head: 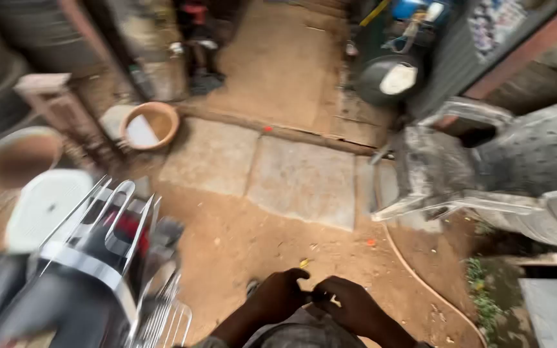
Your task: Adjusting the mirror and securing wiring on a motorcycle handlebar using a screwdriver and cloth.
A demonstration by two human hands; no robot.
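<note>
**Hands meet low over a dirt yard**

A motorcycle's rear (78, 258) with its chrome rack fills the lower left. A worn plastic chair (485, 174) stands at right, beside paving slabs (278, 174). A clay-coloured basin (151, 124) sits farther back. At the bottom edge, the left hand (278, 295) and right hand (351, 304) curl together, fingertips pinching something too small and blurred to identify.

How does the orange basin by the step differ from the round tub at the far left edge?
The orange basin is the smaller in view, terracotta-coloured, and holds a pale flat object; the round tub looks larger, pale-rimmed with a brown inside, and too blurred to show contents. The basin sits beside the stone slabs; the tub sits further left. Both are round, open-topped and upright on the ground.
</note>
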